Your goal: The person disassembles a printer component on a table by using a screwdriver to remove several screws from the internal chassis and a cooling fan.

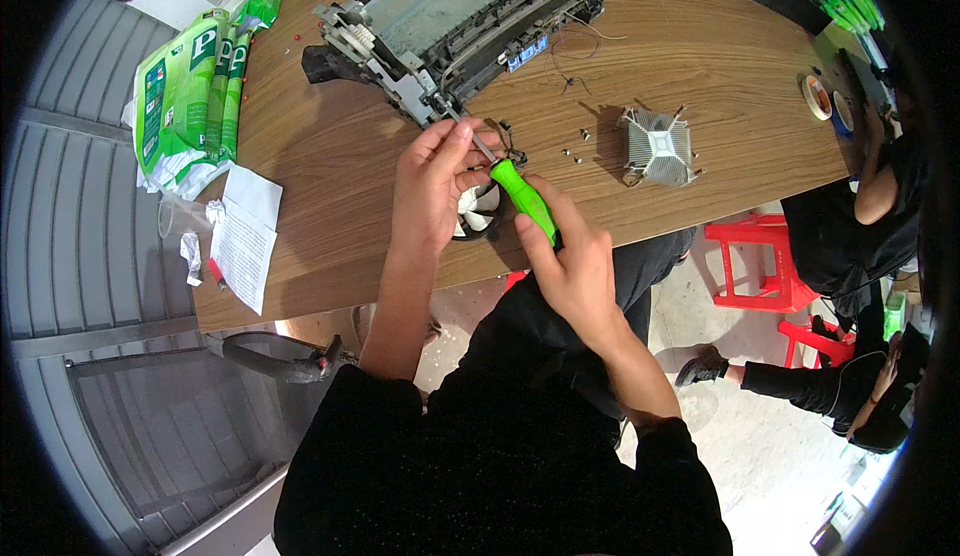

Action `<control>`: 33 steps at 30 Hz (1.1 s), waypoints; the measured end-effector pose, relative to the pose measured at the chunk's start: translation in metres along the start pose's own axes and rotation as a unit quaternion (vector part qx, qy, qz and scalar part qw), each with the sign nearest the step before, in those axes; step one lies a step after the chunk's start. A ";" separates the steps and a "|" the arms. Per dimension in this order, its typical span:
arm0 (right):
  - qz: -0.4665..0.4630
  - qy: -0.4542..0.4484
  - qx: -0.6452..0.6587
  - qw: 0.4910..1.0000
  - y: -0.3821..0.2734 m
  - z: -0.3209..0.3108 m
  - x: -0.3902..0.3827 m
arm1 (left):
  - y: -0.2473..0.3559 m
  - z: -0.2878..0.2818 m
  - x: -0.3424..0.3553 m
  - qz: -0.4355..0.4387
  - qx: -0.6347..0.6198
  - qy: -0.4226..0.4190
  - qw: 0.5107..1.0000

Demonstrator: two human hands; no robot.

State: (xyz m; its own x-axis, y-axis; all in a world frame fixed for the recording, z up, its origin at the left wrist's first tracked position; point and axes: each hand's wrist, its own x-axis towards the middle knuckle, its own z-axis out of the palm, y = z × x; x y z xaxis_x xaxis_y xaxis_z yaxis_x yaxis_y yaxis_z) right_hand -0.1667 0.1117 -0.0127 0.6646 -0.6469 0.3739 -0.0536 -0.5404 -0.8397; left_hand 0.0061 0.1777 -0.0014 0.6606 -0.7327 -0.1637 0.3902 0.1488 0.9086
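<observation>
Screwdriver on the stripped machine, both hands in close at the table edge.

Head view: the right hand (572,256) is wrapped shut around the bright green handle of the screwdriver (524,196), fingers curled tight, thumb along the grip. The slim metal shaft runs up and left to the corner of the opened grey machine chassis (465,16). The left hand (432,184) pinches that shaft near its middle, fingertips narrow and closed on it. Under the hands a white-bladed fan (476,212) lies on the wooden table (330,156), partly hidden. The screwdriver looks light and stiff; its smooth plastic handle is the place to hold, the thin shaft likely slick. The chassis looks bulky and rigid, with fragile plastic edges and loose wires. A finned metal heatsink (655,146) sits to the right, small screws (578,146) between.
</observation>
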 end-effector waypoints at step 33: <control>0.305 -0.054 0.300 0.902 -0.012 -0.015 0.031 | 0.102 -0.048 0.087 0.625 0.518 -0.038 0.583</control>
State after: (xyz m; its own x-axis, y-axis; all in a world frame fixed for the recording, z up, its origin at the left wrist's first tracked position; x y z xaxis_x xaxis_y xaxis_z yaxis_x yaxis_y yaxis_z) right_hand -0.1565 0.0903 0.0146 0.7181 -0.6520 -0.2435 -0.0425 0.3081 -0.9504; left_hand 0.1341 0.1611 0.0590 -0.0318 -0.5143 0.8570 -0.9880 0.1461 0.0510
